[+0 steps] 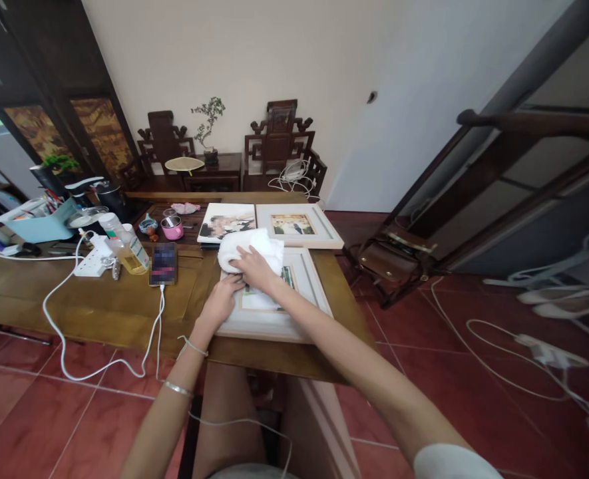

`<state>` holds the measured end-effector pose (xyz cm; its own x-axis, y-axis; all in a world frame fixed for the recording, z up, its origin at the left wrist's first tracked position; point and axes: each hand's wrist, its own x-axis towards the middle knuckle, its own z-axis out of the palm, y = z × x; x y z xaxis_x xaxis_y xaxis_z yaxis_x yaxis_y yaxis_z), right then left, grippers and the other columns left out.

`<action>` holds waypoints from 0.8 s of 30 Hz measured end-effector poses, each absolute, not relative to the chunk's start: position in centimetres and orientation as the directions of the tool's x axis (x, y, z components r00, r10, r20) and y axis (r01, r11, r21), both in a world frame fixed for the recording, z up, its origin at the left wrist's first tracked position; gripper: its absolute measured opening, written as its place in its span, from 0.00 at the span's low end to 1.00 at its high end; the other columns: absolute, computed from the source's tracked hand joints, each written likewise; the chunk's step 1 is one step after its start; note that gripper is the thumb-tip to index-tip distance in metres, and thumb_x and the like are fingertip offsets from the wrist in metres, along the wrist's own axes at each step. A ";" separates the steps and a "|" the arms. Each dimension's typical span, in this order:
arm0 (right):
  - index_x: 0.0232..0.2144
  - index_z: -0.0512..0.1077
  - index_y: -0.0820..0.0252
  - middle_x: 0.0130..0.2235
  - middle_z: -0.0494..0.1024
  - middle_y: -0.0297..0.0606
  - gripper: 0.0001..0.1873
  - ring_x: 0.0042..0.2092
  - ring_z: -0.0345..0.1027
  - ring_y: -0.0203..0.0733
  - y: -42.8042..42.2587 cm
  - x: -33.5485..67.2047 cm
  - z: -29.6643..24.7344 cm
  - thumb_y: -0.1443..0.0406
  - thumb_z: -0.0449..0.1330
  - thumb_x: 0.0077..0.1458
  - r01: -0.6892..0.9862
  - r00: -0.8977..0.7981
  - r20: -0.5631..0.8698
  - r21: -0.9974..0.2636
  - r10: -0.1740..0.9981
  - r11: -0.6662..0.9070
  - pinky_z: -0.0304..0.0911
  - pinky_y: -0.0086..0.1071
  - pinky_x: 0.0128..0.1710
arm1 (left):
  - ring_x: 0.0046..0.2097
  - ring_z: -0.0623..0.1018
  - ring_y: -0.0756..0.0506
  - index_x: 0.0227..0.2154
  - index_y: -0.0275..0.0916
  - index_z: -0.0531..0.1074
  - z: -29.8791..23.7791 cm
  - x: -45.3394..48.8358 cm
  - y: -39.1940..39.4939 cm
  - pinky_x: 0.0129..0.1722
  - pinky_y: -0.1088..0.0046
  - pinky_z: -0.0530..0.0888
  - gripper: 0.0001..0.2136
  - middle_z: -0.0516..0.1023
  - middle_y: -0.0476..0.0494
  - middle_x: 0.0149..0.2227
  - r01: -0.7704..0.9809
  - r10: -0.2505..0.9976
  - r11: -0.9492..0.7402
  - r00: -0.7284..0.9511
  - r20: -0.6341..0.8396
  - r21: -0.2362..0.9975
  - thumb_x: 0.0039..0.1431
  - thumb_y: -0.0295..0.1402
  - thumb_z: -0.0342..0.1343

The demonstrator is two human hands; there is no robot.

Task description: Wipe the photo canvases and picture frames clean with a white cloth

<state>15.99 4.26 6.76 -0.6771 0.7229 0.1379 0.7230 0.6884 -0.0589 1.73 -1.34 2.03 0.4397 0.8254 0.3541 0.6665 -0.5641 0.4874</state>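
Note:
A folded white towel [259,245] lies over the upper left part of a light wooden picture frame [319,283] on the table. My right hand [255,267] presses on the towel, its fingers bent into the cloth. At the frame's left side, my left hand [223,299] is closed, its fingers curled over the edge close to the towel. The picture inside is partly covered by the towel and my right arm. Just behind lie a second picture frame [331,229] and a white-edged photo panel [211,219].
Left on the wooden table [184,326] are a phone [163,265] on a cable, a bottle of yellow liquid [132,256], a power strip [94,259], a pink cup [173,229] and a blue bin [49,226]. A brown bag [389,259] is at the right.

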 end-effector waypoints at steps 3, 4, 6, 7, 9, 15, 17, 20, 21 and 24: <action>0.48 0.71 0.61 0.51 0.72 0.51 0.23 0.63 0.49 0.49 3.9 17.5 6.7 0.77 0.52 0.49 0.750 -0.655 0.124 -0.018 0.746 0.661 0.41 0.46 0.59 | 0.59 0.68 0.43 0.46 0.38 0.74 1.6 1.7 -1.2 0.59 0.62 0.64 0.31 0.71 0.41 0.54 0.645 0.825 -0.565 0.426 0.372 0.514 0.41 0.11 0.41; 0.48 0.72 0.61 0.52 0.72 0.50 0.24 0.62 0.50 0.49 3.7 18.5 6.6 0.78 0.52 0.49 0.764 -0.640 0.119 -0.004 0.759 0.645 0.42 0.45 0.59 | 0.60 0.66 0.43 0.47 0.37 0.73 1.5 1.6 -1.1 0.60 0.61 0.64 0.31 0.71 0.41 0.55 0.638 0.822 -0.569 0.425 0.379 0.519 0.41 0.11 0.40; 0.47 0.72 0.61 0.53 0.71 0.51 0.26 0.61 0.52 0.49 3.3 21.0 6.5 0.80 0.51 0.47 0.797 -0.602 0.109 0.023 0.791 0.603 0.44 0.45 0.59 | 0.62 0.63 0.44 0.50 0.37 0.70 1.1 1.6 -1.0 0.61 0.60 0.62 0.33 0.68 0.41 0.57 0.632 0.818 -0.575 0.423 0.391 0.520 0.41 0.11 0.40; 0.47 0.73 0.61 0.53 0.71 0.52 0.27 0.61 0.54 0.49 3.1 22.4 6.4 0.80 0.51 0.46 0.814 -0.580 0.104 0.036 0.808 0.580 0.45 0.44 0.59 | 0.63 0.61 0.44 0.52 0.37 0.69 0.9 1.5 -1.0 0.62 0.59 0.61 0.34 0.67 0.41 0.58 0.634 0.818 -0.575 0.421 0.392 0.517 0.41 0.11 0.40; 0.45 0.74 0.62 0.52 0.71 0.53 0.27 0.59 0.57 0.48 2.8 25.1 6.6 0.81 0.50 0.45 0.844 -0.536 0.094 0.059 0.839 0.533 0.46 0.43 0.58 | 0.63 0.59 0.44 0.55 0.36 0.66 0.7 1.5 -1.0 0.63 0.58 0.59 0.35 0.64 0.39 0.60 0.650 0.824 -0.565 0.414 0.387 0.508 0.41 0.11 0.40; 0.48 0.72 0.63 0.52 0.72 0.52 0.27 0.54 0.63 0.53 2.7 30.5 8.2 0.80 0.48 0.47 0.940 -0.342 0.220 0.090 0.914 0.330 0.51 0.46 0.56 | 0.65 0.56 0.44 0.59 0.34 0.59 0.7 1.5 -1.1 0.63 0.59 0.58 0.35 0.59 0.36 0.63 0.721 0.855 -0.513 0.383 0.349 0.465 0.44 0.12 0.41; 0.48 0.71 0.65 0.57 0.66 0.51 0.26 0.58 0.57 0.55 3.0 30.8 8.1 0.79 0.47 0.48 0.946 -0.324 0.331 0.100 0.886 0.309 0.47 0.50 0.58 | 0.65 0.57 0.43 0.59 0.33 0.59 0.7 1.5 -1.1 0.63 0.60 0.58 0.34 0.58 0.35 0.63 0.738 0.864 -0.497 0.375 0.336 0.456 0.46 0.12 0.41; 0.48 0.71 0.66 0.61 0.61 0.48 0.28 0.62 0.50 0.53 3.2 30.3 6.8 0.79 0.49 0.45 0.891 -0.452 0.274 0.102 0.849 0.441 0.46 0.49 0.59 | 0.64 0.57 0.43 0.59 0.32 0.59 0.5 1.5 -1.0 0.63 0.59 0.58 0.33 0.59 0.34 0.62 0.739 0.869 -0.488 0.365 0.334 0.464 0.46 0.12 0.40; 0.49 0.71 0.66 0.60 0.62 0.49 0.28 0.62 0.50 0.53 3.1 30.0 6.4 0.79 0.49 0.44 0.868 -0.495 0.219 0.092 0.841 0.488 0.46 0.49 0.59 | 0.64 0.57 0.43 0.58 0.32 0.59 0.4 1.5 -0.9 0.63 0.59 0.58 0.33 0.59 0.34 0.62 0.729 0.869 -0.490 0.361 0.340 0.478 0.46 0.12 0.40; 0.49 0.70 0.67 0.59 0.63 0.52 0.30 0.62 0.50 0.53 1.5 29.5 5.6 0.80 0.49 0.43 0.830 -0.556 0.135 0.045 0.820 0.556 0.47 0.50 0.60 | 0.64 0.58 0.43 0.58 0.33 0.61 0.1 1.3 -0.8 0.63 0.57 0.57 0.34 0.60 0.36 0.62 0.682 0.861 -0.504 0.346 0.374 0.530 0.45 0.12 0.40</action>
